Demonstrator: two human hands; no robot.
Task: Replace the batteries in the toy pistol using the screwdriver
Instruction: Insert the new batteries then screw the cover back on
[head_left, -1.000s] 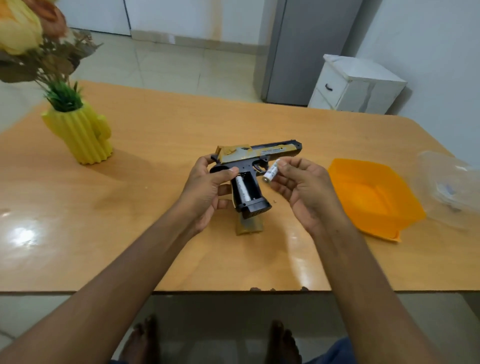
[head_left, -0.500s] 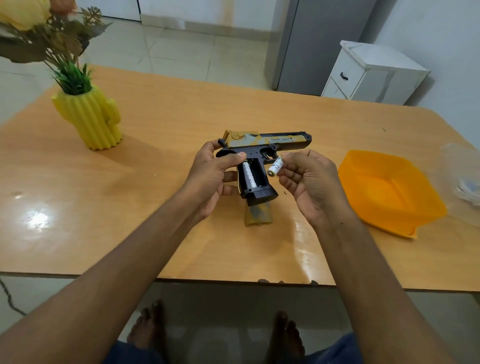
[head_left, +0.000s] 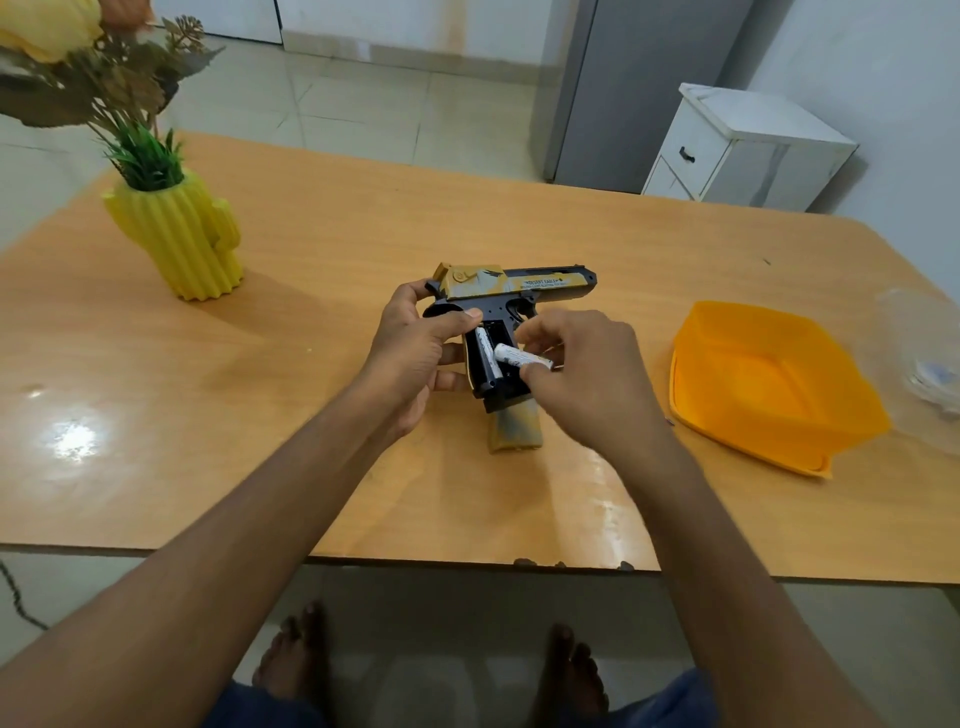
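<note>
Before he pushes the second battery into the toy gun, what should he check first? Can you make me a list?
1. Black and gold plastic toy pistol held steady: ok, the left hand grips it at the back.
2. Battery slot in the black grip open: ok, cover is off.
3. First white battery seated: ok, it lies in the slot's left side.
4. Second white battery held firmly: ok, the right hand pinches it with its fingers.
5. Second battery lined up with the slot: not ok, it lies crosswise over it.
6. Plus and minus ends the right way: cannot tell.
</note>
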